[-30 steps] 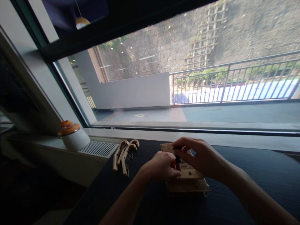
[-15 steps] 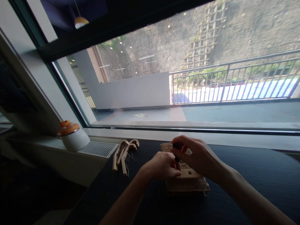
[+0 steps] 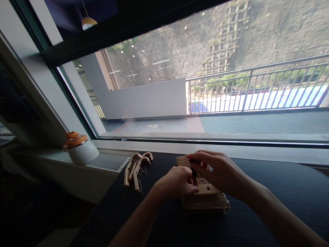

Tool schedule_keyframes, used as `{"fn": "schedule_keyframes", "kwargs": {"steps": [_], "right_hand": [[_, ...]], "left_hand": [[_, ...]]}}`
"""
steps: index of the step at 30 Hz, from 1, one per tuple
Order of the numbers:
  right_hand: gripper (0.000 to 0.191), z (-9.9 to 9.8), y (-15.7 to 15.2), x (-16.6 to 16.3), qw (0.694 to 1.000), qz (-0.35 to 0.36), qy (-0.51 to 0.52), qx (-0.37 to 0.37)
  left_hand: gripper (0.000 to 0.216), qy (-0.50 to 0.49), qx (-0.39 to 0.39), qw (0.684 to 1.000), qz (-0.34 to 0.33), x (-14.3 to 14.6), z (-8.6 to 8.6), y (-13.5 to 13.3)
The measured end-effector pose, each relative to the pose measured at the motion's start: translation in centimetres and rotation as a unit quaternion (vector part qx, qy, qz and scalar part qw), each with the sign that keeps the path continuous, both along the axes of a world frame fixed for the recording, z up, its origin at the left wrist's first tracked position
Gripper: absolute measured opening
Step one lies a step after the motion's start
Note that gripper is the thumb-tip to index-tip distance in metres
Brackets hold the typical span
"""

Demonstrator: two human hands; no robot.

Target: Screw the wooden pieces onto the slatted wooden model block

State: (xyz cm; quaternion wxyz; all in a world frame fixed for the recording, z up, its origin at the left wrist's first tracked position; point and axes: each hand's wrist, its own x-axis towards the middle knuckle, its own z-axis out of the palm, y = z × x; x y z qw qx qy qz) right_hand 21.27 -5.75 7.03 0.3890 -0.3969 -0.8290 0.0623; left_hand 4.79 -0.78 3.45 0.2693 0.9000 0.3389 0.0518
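My right hand (image 3: 218, 168) is closed around the black handle of a screwdriver (image 3: 194, 171), which stands upright over a pale wooden piece (image 3: 204, 189) with a round dark hole. My left hand (image 3: 180, 180) is closed at the tool's lower end, thumb and fingers at the left end of that piece. What the left fingers pinch is hidden, as is the screwdriver's tip. Beneath lies a plastic-wrapped stack of wood (image 3: 205, 202); a rough, patterned wooden board (image 3: 182, 161) extends behind the hands.
Several curved, hook-shaped wooden pieces (image 3: 137, 171) lie on the dark table (image 3: 277, 192) to the left, beside loose screws (image 3: 141, 178). Farther left, a white container with an orange top (image 3: 81, 151) rests on the ledge by a vent grille (image 3: 108, 163). A window (image 3: 164, 103) rises beyond the table.
My right hand has shifted slightly, its fingers turning at the top of the screwdriver's handle. My left hand stays in place, and the wood beneath has not visibly moved.
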Motion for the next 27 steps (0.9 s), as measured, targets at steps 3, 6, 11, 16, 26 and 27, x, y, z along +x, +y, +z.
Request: {"fn": "schedule_keyframes", "kwargs": {"steps": [3,6,11,16,26,27], "right_hand": [[0.016,-0.16,0.3,-0.01,1.0,-0.029,0.004,0.007],[0.009,-0.33,0.5,-0.21,0.998,-0.058,-0.003,0.017],[0.012,-0.19,0.12,-0.08,0.998,-0.066,-0.014,0.009],[0.015,0.26,-0.37,0.14,0.999,-0.034,-0.014,-0.01],[0.011,-0.42,0.18,-0.36,0.997,-0.078,0.017,-0.025],[0.011,-0.38,0.11,-0.31,0.996,-0.08,0.017,-0.024]], "left_hand": [[0.021,-0.001,-0.002,1.0,0.007,0.05,0.0,-0.04],[0.023,0.012,-0.003,1.0,0.015,0.12,-0.05,-0.02],[0.021,0.007,-0.001,1.0,0.017,0.08,-0.06,-0.01],[0.02,0.009,0.002,1.0,0.019,0.07,0.05,-0.07],[0.022,0.031,0.008,0.999,0.021,0.16,0.11,-0.07],[0.022,0.024,0.007,1.0,0.018,0.14,0.03,-0.04]]}}
